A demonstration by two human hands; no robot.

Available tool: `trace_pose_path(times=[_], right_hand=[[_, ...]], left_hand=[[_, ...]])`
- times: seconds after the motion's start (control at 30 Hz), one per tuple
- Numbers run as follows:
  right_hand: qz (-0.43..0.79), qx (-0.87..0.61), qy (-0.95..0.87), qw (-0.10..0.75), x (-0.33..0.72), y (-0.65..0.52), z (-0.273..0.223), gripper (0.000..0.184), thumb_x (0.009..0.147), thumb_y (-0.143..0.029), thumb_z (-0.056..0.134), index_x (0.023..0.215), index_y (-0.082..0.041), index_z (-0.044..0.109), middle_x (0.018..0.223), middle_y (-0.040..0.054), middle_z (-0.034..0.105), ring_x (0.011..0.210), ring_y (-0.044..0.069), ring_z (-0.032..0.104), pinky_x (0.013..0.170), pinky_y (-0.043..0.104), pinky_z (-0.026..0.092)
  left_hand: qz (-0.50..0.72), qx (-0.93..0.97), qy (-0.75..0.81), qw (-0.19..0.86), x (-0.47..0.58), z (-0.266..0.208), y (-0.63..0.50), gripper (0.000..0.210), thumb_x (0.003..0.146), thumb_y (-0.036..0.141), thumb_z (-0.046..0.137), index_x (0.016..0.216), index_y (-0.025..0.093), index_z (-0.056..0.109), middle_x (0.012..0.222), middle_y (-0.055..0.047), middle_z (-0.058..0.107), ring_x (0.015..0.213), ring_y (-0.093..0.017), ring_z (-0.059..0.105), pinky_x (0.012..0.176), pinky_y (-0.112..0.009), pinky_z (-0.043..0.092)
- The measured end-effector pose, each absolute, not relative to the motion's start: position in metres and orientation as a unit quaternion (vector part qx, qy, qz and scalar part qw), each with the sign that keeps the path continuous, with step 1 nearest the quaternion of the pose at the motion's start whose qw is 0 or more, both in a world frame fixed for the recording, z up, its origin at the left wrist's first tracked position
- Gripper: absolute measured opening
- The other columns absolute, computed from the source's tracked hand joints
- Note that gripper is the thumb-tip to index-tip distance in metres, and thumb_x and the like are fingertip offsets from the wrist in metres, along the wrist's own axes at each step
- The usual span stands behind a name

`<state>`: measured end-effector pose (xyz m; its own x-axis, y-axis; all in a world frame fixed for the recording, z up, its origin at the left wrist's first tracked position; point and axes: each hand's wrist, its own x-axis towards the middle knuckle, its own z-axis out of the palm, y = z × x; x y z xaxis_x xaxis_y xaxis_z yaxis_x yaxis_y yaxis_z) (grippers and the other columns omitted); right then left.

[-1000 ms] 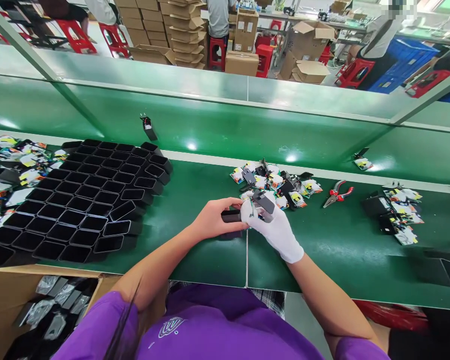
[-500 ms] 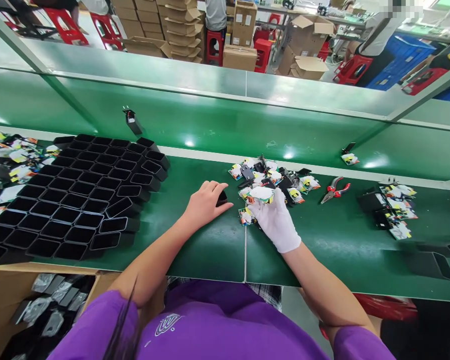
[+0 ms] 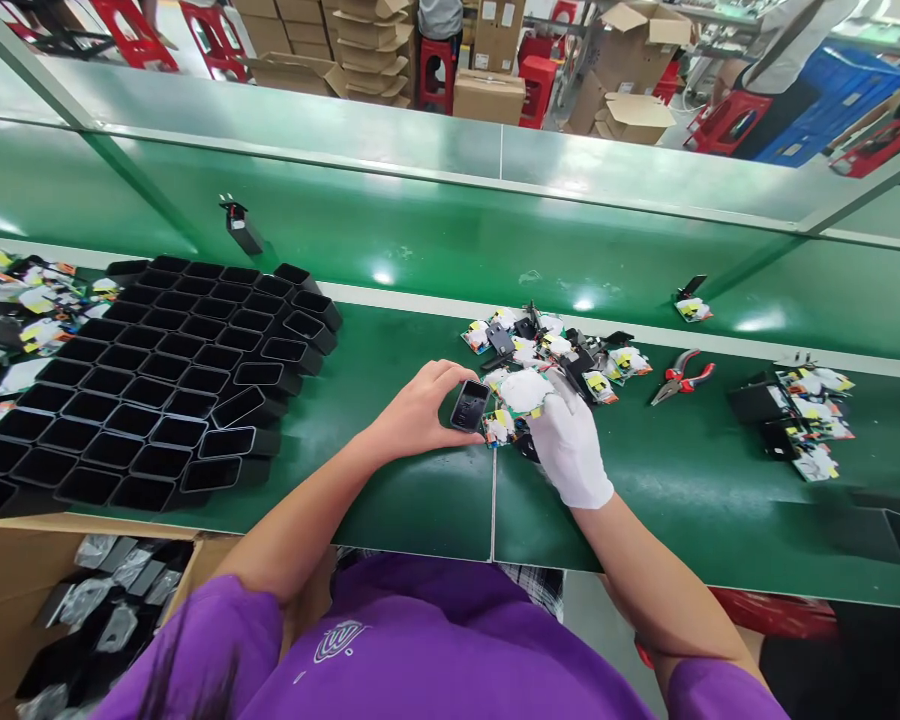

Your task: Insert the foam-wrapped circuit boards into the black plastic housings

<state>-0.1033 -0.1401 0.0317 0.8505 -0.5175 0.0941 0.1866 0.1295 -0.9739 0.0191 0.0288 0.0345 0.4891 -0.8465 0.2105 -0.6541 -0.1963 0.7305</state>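
My bare left hand [image 3: 424, 412] is closed around a small black plastic housing [image 3: 470, 406], whose open end faces up toward me. In my right hand [image 3: 572, 446], which wears a white glove, is a circuit board [image 3: 523, 392] topped with white filler. The board is held close to the right of the housing, apart from its opening. Beyond and around my right hand lies a heap of similar circuit boards [image 3: 557, 346] with black end pieces. Part of the gripped board is hidden by the gloved fingers.
Many upright black housings [image 3: 159, 382] stand in rows on the left. More boards [image 3: 39, 300] lie at the far left. Red-handled pliers [image 3: 681, 378] rest right of the heap, then another group of boards [image 3: 816, 412]. A carton [image 3: 15, 590] with wrapped parts sits below the bench edge.
My left hand has moved right and turned the housing so that its open end shows. My right hand has tilted the board, showing its broad white face. The view has shifted slightly.
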Motion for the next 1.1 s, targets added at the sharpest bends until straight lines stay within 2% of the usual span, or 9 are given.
trace_pose_path(times=[0.17,0.37,0.47,0.63,0.83,1.1], right_hand=[[-0.286,-0.726,0.059,0.622,-0.117,-0.139,0.022,0.048,0.071,-0.051,0.082,0.110,-0.026,0.068,0.115,0.0074,0.073,0.111,0.030,0.068,0.097,0.046,0.057],[-0.322,-0.796,0.006,0.512,-0.126,-0.136,0.030,0.050,0.068,-0.043,0.088,0.110,-0.025,0.069,0.111,0.0091,0.073,0.098,0.031,0.072,0.088,0.048,0.061],[-0.300,-0.830,-0.016,0.469,-0.126,-0.134,0.041,0.050,0.070,-0.037,0.088,0.114,-0.023,0.068,0.111,0.0102,0.073,0.102,0.031,0.071,0.092,0.048,0.059],[-0.298,-0.847,-0.043,0.439,-0.127,-0.133,0.045,0.059,0.073,-0.037,0.086,0.126,-0.024,0.063,0.116,0.0100,0.072,0.109,0.031,0.069,0.098,0.048,0.056],[-0.325,-0.854,-0.085,0.397,-0.124,-0.132,0.042,0.066,0.073,-0.039,0.087,0.132,-0.029,0.059,0.113,0.0089,0.073,0.106,0.031,0.070,0.093,0.048,0.058],[-0.312,-0.862,-0.070,0.394,-0.125,-0.132,0.043,0.061,0.075,-0.039,0.085,0.129,-0.027,0.059,0.113,0.0095,0.073,0.105,0.031,0.071,0.093,0.049,0.059]], left_hand=[[-0.105,0.730,-0.496,0.459,0.007,0.032,0.027,0.053,0.072,0.038,0.082,0.115,0.025,0.053,0.118,-0.004,0.062,0.104,-0.018,0.065,0.079,-0.031,0.062],[-0.108,0.731,-0.503,0.448,0.004,0.030,0.026,0.050,0.076,0.038,0.077,0.117,0.025,0.053,0.118,-0.005,0.067,0.103,-0.020,0.067,0.073,-0.028,0.060],[-0.101,0.737,-0.511,0.431,0.003,0.031,0.026,0.049,0.076,0.039,0.076,0.117,0.024,0.053,0.117,-0.006,0.067,0.101,-0.020,0.066,0.072,-0.028,0.059],[-0.088,0.742,-0.517,0.417,0.002,0.031,0.027,0.049,0.074,0.034,0.076,0.116,0.024,0.051,0.116,-0.006,0.067,0.101,-0.021,0.065,0.077,-0.031,0.057],[-0.093,0.728,-0.530,0.424,0.001,0.033,0.027,0.049,0.072,0.027,0.076,0.114,0.024,0.051,0.120,-0.007,0.066,0.103,-0.022,0.064,0.082,-0.033,0.057],[-0.104,0.734,-0.530,0.412,0.002,0.034,0.027,0.049,0.072,0.028,0.076,0.114,0.025,0.052,0.120,-0.007,0.066,0.105,-0.022,0.064,0.081,-0.033,0.057]])
